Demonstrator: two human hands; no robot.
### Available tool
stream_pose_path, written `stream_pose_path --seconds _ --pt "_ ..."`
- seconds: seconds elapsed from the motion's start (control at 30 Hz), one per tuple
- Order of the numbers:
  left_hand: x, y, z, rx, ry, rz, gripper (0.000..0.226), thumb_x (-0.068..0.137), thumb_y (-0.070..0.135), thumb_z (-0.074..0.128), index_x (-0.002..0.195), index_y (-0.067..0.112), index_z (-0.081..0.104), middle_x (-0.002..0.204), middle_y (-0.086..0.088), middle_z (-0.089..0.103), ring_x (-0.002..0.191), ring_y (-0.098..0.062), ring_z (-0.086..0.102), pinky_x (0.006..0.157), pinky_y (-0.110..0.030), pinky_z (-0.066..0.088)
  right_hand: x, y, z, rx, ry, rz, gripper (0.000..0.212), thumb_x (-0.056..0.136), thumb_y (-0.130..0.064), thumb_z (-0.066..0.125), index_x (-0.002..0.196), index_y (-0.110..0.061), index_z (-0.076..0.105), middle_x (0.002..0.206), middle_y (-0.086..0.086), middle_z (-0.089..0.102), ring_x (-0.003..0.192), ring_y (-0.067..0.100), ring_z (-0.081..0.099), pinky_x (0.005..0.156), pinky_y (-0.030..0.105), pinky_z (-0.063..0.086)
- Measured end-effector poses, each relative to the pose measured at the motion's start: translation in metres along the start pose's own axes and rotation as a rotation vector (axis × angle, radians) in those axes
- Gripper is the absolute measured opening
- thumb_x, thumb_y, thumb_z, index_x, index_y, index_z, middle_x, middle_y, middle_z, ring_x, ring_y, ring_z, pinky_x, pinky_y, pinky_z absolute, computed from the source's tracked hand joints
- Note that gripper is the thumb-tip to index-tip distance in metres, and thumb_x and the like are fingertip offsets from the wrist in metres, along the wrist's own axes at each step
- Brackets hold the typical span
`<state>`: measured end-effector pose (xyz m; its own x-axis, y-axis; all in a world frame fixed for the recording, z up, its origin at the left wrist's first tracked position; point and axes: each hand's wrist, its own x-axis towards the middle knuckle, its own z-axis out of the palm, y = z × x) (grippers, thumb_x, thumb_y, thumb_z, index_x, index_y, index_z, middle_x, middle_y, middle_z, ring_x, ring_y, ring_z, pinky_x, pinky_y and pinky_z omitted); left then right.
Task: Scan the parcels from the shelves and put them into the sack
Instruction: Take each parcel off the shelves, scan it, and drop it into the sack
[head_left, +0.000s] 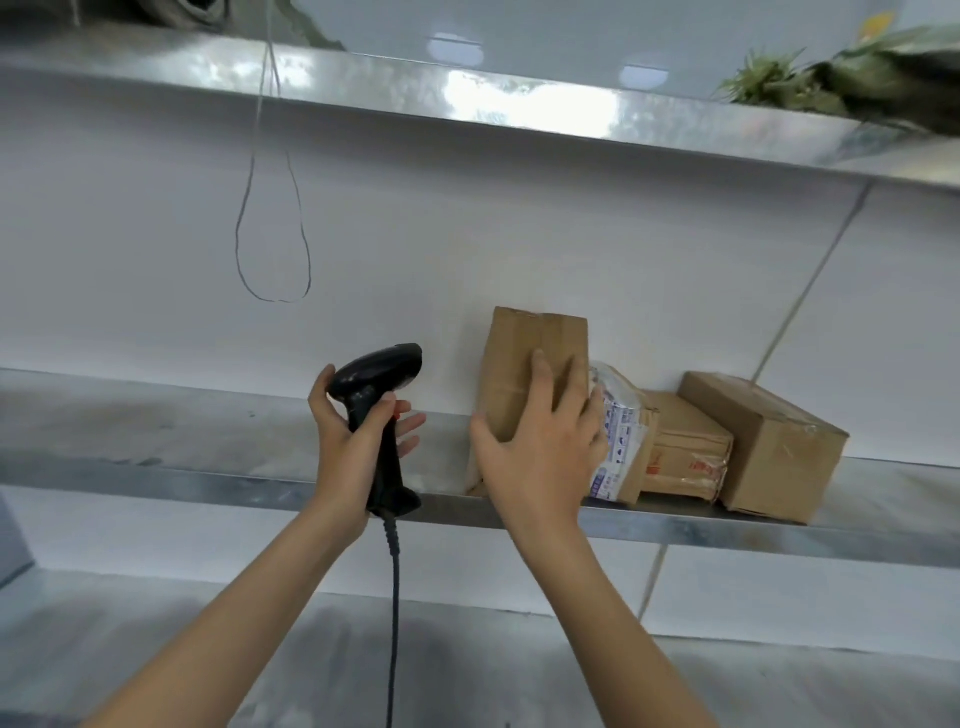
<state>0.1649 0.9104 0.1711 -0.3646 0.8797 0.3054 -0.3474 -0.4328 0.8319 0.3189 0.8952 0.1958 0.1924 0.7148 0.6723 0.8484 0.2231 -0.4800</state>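
Brown cardboard sits under my right hand (540, 447): the tall box (530, 374) stands upright on the shelf (208, 441), its long axis vertical, its broad face turned toward me. My right grip is spread wide across that face, thumb on the near left edge, fingers reaching over to the right edge where the box meets the plastic mailer (618, 431) just beside it. I judge the grip is closing on the box but not yet lifting it; its base looks to be still on the shelf.

My left hand (348, 436) is well to the left of the box, its grip wrapped around the handle of the black scanner (379, 384), two fingers sticking out loose behind it. The scanner's head points up and to the right, toward the box, and its cord (395, 597) hangs straight down.

Past my right grip, farther right, lie a flat box (685, 452) and a larger box (769, 447), both on their sides.

The right hand is the nearer one. What matters next, I think, is tipping the tall box toward me so a label faces the scanner; I can see no label on this face. The sack is out of sight.
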Motion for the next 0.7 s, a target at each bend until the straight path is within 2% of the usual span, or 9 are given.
stream_pose_path --seconds 0.07,0.13,0.27,0.4,0.47,0.5,0.57,0.6,0.7 --pt "-0.002 0.001 0.003 -0.038 0.003 -0.044 0.061 0.101 0.016 0.063 0.147 0.037 0.030 0.106 -0.010 0.076 0.103 -0.027 0.075 0.090 -0.045 0.057 -0.009 -0.001 0.001 0.072 0.085 0.015 0.079 0.081 -0.050 0.062 0.151 -0.029 0.032 0.165 0.006 0.014 0.145 0.039 0.019 0.113 0.055 0.023" --pt "-0.003 0.005 0.006 -0.064 -0.008 -0.099 0.047 0.100 0.020 0.064 0.140 0.031 0.042 0.109 -0.006 0.077 0.105 -0.026 0.074 0.084 -0.046 0.059 -0.015 -0.004 0.001 0.285 0.107 0.016 0.079 0.077 -0.048 0.060 0.150 -0.030 0.035 0.165 0.000 0.017 0.144 0.029 0.022 0.114 0.054 0.028" --pt "-0.002 0.021 0.006 -0.127 0.032 -0.179 0.043 0.098 0.027 0.066 0.138 0.026 0.048 0.113 -0.006 0.075 0.088 -0.021 0.075 0.054 -0.032 0.058 -0.024 -0.005 0.008 0.740 0.002 0.051 0.077 0.080 -0.041 0.057 0.151 -0.041 0.029 0.163 -0.014 0.017 0.148 0.007 0.016 0.120 0.043 0.027" --pt "-0.004 0.035 -0.006 -0.089 0.036 -0.098 0.044 0.099 0.028 0.065 0.139 0.029 0.047 0.112 -0.005 0.076 0.097 -0.026 0.074 0.056 -0.032 0.058 -0.024 0.001 0.018 0.895 -0.160 -0.001 0.067 0.101 -0.019 0.053 0.155 -0.039 0.018 0.164 -0.015 0.021 0.148 0.005 0.025 0.115 0.043 0.040" --pt "-0.007 0.039 -0.011 -0.086 0.033 -0.049 0.042 0.100 0.025 0.064 0.138 0.030 0.046 0.107 0.000 0.078 0.097 -0.022 0.076 0.060 -0.033 0.060 -0.023 0.000 0.021 0.856 -0.180 -0.034 0.067 0.104 -0.018 0.050 0.156 -0.038 0.013 0.162 -0.014 0.026 0.143 0.001 0.033 0.112 0.037 0.045" --pt "-0.009 0.039 -0.013 -0.087 0.034 -0.031 0.042 0.100 0.024 0.063 0.138 0.029 0.046 0.105 0.000 0.078 0.097 -0.021 0.076 0.063 -0.033 0.062 -0.024 -0.001 0.023 0.814 -0.172 -0.047 0.069 0.104 -0.020 0.051 0.155 -0.040 0.009 0.160 -0.016 0.025 0.141 -0.005 0.032 0.112 0.028 0.043" --pt "-0.014 0.039 -0.015 -0.100 0.033 -0.004 0.042 0.100 0.021 0.062 0.138 0.026 0.046 0.104 0.000 0.078 0.098 -0.022 0.076 0.070 -0.036 0.064 -0.025 -0.009 0.024 0.696 -0.120 -0.065 0.078 0.102 -0.021 0.055 0.151 -0.043 -0.001 0.159 -0.017 0.016 0.136 -0.023 0.015 0.110 0.005 0.027" --pt "-0.016 0.038 -0.014 -0.107 0.032 0.004 0.042 0.100 0.020 0.062 0.138 0.025 0.046 0.104 -0.001 0.078 0.099 -0.023 0.076 0.073 -0.037 0.064 -0.025 -0.012 0.026 0.612 -0.092 -0.081 0.084 0.099 -0.025 0.059 0.152 -0.040 -0.004 0.163 -0.013 0.008 0.137 -0.022 0.006 0.112 0.005 0.018" --pt "-0.024 0.032 -0.010 -0.088 0.042 0.022 0.042 0.099 0.018 0.064 0.137 0.023 0.046 0.102 -0.002 0.078 0.101 -0.026 0.076 0.080 -0.040 0.063 -0.026 -0.022 0.031 0.298 -0.084 -0.099 0.115 0.080 -0.063 0.068 0.159 -0.027 -0.007 0.165 0.004 -0.018 0.149 0.012 -0.006 0.119 0.035 0.007"
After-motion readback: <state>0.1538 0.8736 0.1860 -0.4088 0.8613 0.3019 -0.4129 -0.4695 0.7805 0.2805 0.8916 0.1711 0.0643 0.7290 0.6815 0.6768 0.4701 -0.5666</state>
